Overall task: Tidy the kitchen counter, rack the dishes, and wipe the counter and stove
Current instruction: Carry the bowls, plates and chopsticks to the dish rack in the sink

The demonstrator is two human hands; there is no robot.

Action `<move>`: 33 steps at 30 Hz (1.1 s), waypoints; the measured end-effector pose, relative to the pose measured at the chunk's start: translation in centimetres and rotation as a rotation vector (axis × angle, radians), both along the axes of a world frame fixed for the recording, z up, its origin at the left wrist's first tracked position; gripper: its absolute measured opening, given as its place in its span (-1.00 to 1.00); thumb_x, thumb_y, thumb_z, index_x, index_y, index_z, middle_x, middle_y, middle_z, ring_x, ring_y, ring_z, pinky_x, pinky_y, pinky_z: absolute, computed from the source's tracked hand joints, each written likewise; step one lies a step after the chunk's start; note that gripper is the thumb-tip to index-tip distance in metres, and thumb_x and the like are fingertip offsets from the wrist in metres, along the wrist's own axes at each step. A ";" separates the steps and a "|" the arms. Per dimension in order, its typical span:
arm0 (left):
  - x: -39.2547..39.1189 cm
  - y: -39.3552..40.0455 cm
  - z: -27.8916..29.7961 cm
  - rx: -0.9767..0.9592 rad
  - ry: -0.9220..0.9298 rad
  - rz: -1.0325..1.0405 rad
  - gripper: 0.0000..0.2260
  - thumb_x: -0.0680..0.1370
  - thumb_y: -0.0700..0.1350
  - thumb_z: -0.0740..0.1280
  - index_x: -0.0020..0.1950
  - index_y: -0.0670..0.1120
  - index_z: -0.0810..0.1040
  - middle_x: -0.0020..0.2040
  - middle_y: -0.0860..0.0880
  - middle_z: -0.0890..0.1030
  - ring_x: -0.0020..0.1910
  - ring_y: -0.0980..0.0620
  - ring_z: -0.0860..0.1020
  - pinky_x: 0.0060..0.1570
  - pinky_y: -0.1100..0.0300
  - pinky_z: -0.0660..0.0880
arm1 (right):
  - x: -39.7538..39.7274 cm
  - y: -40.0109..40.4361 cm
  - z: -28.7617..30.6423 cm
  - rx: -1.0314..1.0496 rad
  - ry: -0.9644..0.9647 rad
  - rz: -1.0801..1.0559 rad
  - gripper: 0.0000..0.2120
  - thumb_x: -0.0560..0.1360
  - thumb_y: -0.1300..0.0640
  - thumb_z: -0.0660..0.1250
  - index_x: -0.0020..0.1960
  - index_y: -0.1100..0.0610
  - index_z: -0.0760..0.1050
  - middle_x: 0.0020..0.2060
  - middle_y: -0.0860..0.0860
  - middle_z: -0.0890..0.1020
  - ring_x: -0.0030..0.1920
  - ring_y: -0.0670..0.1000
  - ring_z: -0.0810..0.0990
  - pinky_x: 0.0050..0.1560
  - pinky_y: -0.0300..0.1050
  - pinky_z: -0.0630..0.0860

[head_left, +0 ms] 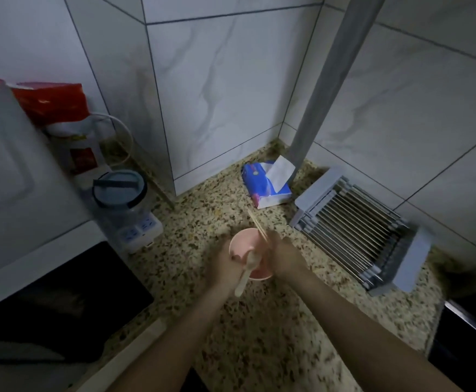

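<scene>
— Where can we pass?
— Bare counter (202, 210) at twelve o'clock; tissue pack (265, 185) beyond.
— And sideways?
— Dish rack (355, 236) blocks three o'clock; jar (120, 193) and power strip (140, 230) block ten

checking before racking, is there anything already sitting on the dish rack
No, the dish rack shows only its bare metal bars, while the pink bowl is over the counter between both hands.

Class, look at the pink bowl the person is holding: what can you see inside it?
A pale spoon leans in the pink bowl, handle over the near rim. The bowl's bottom is partly hidden by both hands, so any food there cannot be judged.
</scene>
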State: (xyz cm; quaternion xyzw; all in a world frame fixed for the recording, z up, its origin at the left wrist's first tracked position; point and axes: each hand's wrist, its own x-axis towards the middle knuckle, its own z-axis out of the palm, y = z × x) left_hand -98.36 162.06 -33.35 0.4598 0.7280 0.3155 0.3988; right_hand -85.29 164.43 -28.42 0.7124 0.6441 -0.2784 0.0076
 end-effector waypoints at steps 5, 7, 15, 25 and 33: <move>0.3 0.1 -0.1 0.030 0.022 0.019 -0.66 0.57 -0.22 0.15 0.33 -0.07 0.45 0.16 -0.12 0.57 -0.04 0.01 0.47 -0.11 0.23 0.29 | 0.8 -0.4 -0.8 0.151 -0.179 -0.026 -0.68 0.59 0.08 0.08 0.33 0.03 0.28 0.12 0.14 0.55 0.10 0.19 0.58 -0.03 0.01 0.48; 0.6 0.1 0.1 0.050 0.012 0.002 -0.67 0.57 -0.23 0.15 0.32 -0.10 0.45 0.16 -0.15 0.57 -0.01 -0.05 0.50 -0.11 0.22 0.30 | 2.2 -0.9 -0.8 0.225 -0.084 -0.111 -0.76 0.60 0.06 0.06 0.22 0.07 0.36 0.01 0.15 0.61 0.01 0.19 0.60 -0.14 -0.06 0.41; 4.5 -0.7 2.4 0.065 -0.124 -0.074 -0.69 0.55 -0.28 0.12 0.23 -0.12 0.50 0.07 -0.12 0.60 -0.07 -0.02 0.49 -0.12 0.21 0.34 | 9.1 -4.2 1.3 0.374 0.380 -0.361 -0.86 0.61 0.17 0.12 -0.03 0.15 0.45 -0.30 0.04 0.54 -0.30 0.04 0.50 -0.27 -0.09 0.36; 13.0 -8.8 7.9 0.113 -0.134 -0.285 -0.71 0.53 -0.30 0.14 0.18 -0.13 0.52 -0.01 -0.08 0.56 -0.06 -0.04 0.48 -0.11 0.20 0.35 | 19.6 -16.5 6.1 0.347 0.601 -0.711 -0.72 0.61 0.11 0.15 -0.22 0.13 0.51 -0.48 0.00 0.43 -0.52 -0.10 0.38 -0.48 -0.22 0.25; 22.9 -23.3 11.4 0.015 -0.224 -0.457 -0.70 0.54 -0.37 0.09 0.21 -0.25 0.48 0.07 -0.18 0.53 0.00 -0.06 0.45 -0.15 0.21 0.31 | 27.9 -36.6 9.7 0.431 0.983 -1.045 -0.48 0.62 -0.11 0.04 -0.23 0.24 0.52 -0.66 -0.06 0.29 -0.70 -0.15 0.19 -0.66 -0.34 0.10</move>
